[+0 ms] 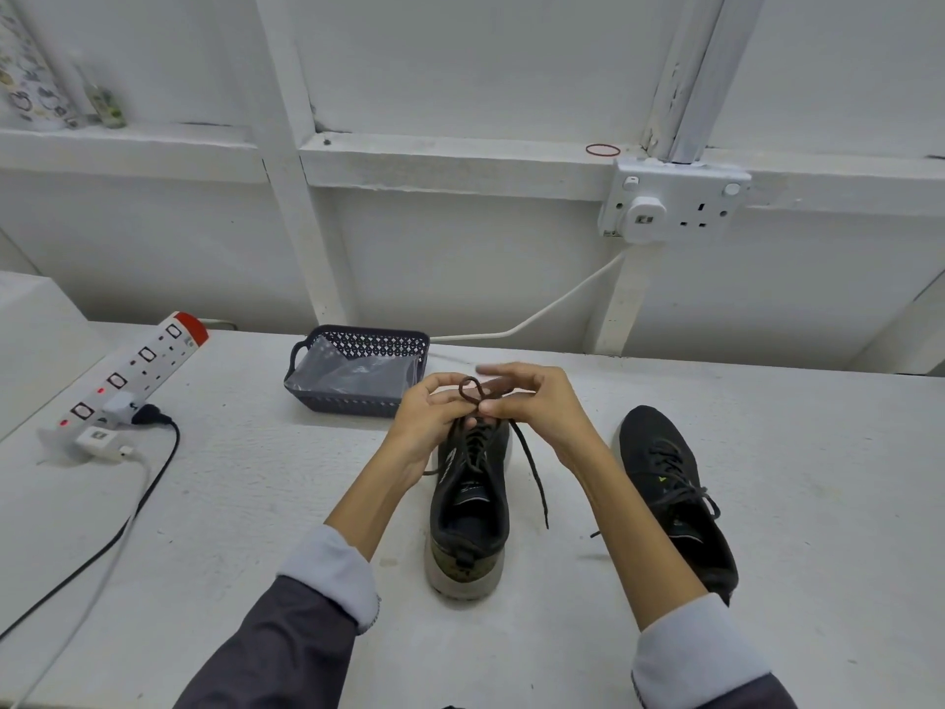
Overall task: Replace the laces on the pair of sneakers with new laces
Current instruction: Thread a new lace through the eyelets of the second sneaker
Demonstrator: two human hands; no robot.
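Your left hand (pixel 429 417) and right hand (pixel 537 401) both pinch the lace (pixel 473 388), likely soft and limp, at the loop between them; grip near its crossing.

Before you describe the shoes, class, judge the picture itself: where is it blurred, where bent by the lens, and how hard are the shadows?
Head view: motion blur smears the fingertips of the right hand, while the lace loop and middle sneaker are sharp; head view: the wide lens splays the wall beams outward; head view: flat, even light, only faint shadows on the table.
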